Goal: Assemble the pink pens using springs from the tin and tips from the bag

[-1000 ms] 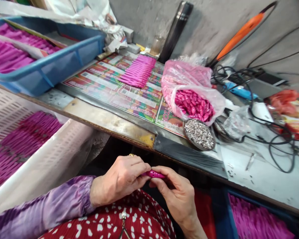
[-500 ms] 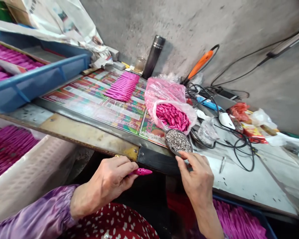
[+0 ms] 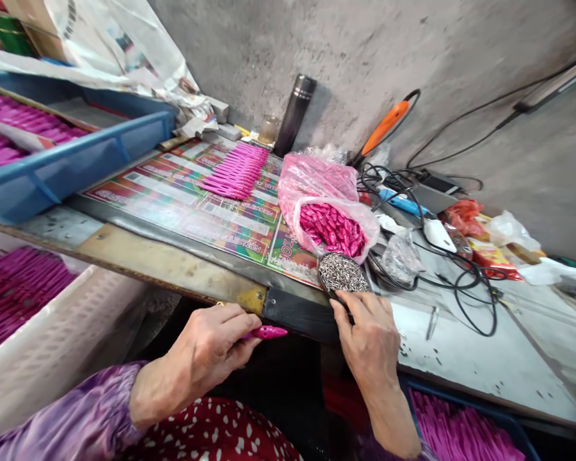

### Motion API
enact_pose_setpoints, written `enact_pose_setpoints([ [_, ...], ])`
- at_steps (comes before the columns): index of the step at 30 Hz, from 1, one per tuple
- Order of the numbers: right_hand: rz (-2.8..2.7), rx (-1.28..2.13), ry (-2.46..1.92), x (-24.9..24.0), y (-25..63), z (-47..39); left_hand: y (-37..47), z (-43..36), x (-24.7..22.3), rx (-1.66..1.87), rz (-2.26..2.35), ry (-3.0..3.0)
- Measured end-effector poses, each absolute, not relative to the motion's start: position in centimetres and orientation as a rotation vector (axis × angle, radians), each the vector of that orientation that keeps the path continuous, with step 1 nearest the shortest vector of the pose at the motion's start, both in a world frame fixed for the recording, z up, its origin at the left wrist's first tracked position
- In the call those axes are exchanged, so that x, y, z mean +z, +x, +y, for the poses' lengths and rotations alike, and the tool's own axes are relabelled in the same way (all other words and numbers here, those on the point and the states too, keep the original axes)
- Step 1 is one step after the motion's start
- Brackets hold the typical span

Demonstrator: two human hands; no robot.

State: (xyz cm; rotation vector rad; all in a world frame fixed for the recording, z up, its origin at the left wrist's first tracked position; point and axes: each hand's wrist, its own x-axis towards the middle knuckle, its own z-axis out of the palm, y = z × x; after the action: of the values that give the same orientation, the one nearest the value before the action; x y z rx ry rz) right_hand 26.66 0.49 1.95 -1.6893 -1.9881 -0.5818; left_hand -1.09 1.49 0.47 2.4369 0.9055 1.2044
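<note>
The left hand [image 3: 204, 358] grips a pink pointed piece [image 3: 272, 332] below the edge of the counter [image 3: 297, 312], and beside a dish [image 3: 322, 282] of metal bits [image 3: 343, 273] the right hand [image 3: 370, 336] has curled fingers, whether pinching anything I cannot tell.

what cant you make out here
All in the head view:
Rear of the magenta pointed piece: covered by the left hand's grip.
Whether the right hand's grip holds any of the metal pins: hidden by that hand.
Left blue crate: outer end cut off by the left edge.
</note>
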Motion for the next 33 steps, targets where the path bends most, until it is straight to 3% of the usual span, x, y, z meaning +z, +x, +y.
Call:
enact_pose_setpoints([
  [20, -1.74, 0.052, -1.711, 3.1, 27.6, 1.9, -1.8, 0.6, 0.1, 1.059, 0.897, 2.41],
  [33, -1.527, 0.118, -1.606, 3.6, 23.9, -1.4, -1.6, -0.2, 2.3, 0.963, 0.938, 2.387],
])
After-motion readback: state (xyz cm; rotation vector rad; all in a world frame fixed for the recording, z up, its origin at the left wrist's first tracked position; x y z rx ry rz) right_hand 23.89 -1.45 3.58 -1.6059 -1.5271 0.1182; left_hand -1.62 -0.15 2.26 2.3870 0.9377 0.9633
